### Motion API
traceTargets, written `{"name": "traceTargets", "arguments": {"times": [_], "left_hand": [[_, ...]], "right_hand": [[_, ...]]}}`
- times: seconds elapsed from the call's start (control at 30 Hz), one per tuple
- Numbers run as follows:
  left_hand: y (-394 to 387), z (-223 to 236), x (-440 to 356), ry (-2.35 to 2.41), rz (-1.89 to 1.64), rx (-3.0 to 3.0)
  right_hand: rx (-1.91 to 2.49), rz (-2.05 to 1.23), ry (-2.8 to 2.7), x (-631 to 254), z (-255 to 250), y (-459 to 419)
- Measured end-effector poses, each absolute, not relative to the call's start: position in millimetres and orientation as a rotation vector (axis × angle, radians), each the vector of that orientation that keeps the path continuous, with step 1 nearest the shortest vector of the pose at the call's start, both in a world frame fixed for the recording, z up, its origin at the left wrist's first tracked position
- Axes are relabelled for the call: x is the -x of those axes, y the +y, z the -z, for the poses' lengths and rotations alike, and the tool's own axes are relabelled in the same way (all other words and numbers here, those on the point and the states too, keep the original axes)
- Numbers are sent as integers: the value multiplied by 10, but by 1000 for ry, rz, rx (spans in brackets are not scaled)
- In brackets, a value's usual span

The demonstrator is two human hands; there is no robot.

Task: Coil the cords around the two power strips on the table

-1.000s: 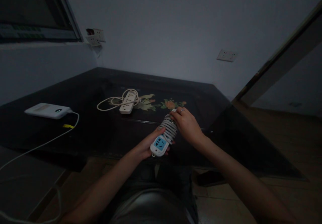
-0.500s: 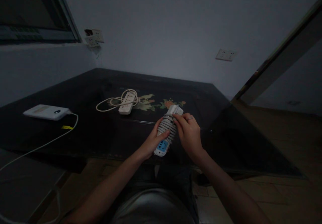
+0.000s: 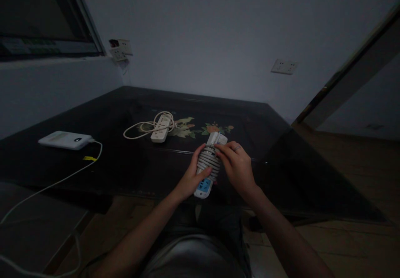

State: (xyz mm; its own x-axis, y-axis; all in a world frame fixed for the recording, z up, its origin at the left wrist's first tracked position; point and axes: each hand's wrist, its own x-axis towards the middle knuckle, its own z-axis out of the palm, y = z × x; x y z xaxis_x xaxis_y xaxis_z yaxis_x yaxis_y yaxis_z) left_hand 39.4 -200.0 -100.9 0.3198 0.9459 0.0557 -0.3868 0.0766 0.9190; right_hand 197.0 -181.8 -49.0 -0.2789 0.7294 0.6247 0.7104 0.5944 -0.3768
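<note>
Power strip (image 3: 204, 185) over the dark flower-patterned table (image 3: 290, 178), left hand (image 3: 190, 181) with fingers wrapped round it, right hand (image 3: 240, 167) with fingers pinched at its coiled grey cord (image 3: 208, 160), second strip (image 3: 160, 133) behind, wall sockets (image 3: 284, 66) beyond

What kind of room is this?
Maybe a dim room in someone's home: a dark table with a flower design stands by a pale wall, and a socket panel sits on it.

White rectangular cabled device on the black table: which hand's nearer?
Left. Left hand, gripping the white cord-wrapped power strip, is right of the white rectangular device; right hand is farther right.
</note>
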Motion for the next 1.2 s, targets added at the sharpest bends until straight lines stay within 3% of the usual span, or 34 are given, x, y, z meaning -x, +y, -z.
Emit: {"name": "traceTargets", "arguments": {"times": [0.4,0.8,1.2], "left_hand": [[-1992,1038,-416,703,-1171,-1038],[-2089,1007,-398,720,-1120,-915],[-2296,859,-440,637,-1099,-898]], "right_hand": [[1109,118,-1929,-1877,618,-1889],[1004,-241,-1907,-2014,550,-1845],[1017,-356,-1634,-2009,687,-2233]]}}
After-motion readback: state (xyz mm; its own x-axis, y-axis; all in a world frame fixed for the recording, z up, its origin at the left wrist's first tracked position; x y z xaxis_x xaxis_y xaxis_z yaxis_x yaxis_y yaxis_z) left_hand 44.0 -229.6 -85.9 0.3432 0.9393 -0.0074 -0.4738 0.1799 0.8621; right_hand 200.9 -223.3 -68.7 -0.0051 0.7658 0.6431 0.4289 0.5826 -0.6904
